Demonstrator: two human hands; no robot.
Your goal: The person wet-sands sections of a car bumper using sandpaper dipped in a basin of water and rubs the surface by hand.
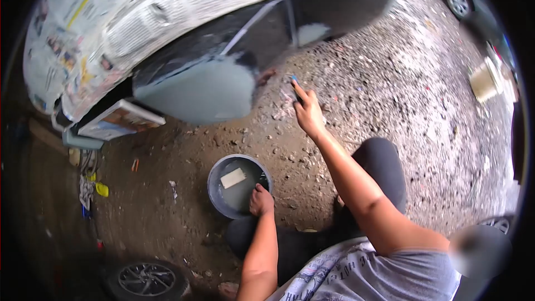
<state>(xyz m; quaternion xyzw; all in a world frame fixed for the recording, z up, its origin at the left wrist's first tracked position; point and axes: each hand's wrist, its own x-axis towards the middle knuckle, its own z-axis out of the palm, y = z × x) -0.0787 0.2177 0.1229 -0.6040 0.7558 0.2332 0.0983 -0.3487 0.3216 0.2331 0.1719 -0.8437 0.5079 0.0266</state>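
Observation:
My left hand [261, 200] is over the near right rim of a round grey bucket [212, 192], its fingers curled in above cloudy water; what they hold, if anything, is hidden. A pale rectangular block [233, 178] lies in the bucket, apart from that hand. Out in front, my right hand [308, 110] reaches toward a dark car body panel [267, 33] with a smooth grey patch [200, 89] on it. The right index finger points forward, and a small blue-tipped thing [293, 78] shows at the fingertips, too small to name. Some space separates this hand from the panel.
Newspaper [161, 11] covers the car's upper part. A framed picture-like board [120, 120] leans below it. A wheel [147, 280] lies at the lower left. Gravel [379, 89] spreads rightward to a whitish bucket [486, 79] and another car's wheel [458, 3].

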